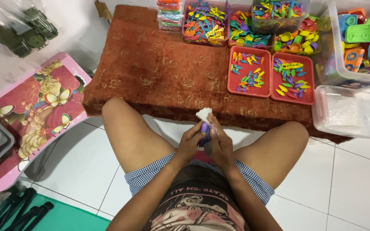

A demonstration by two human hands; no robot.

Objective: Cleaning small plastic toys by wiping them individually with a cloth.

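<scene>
Pinching a small purple toy piece (204, 128) topped by a crumpled white scrap (204, 114) at frame centre, left hand (190, 143) and right hand (220, 145) pressed fingers together around it, below two red trays (270, 92) upper right.

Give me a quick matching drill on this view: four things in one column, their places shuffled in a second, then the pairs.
Things:
1. small purple piece
2. two red trays of small coloured plastic pieces
3. floral folding table
4. clear lidded box

Places:
A. far right, on the edge of the rust-brown mat
B. at the left, on the white tiled floor
C. held between the left hand and right hand, above the lap
D. side by side on the mat, right of its middle

Pairs: 1-C, 2-D, 3-B, 4-A
</scene>
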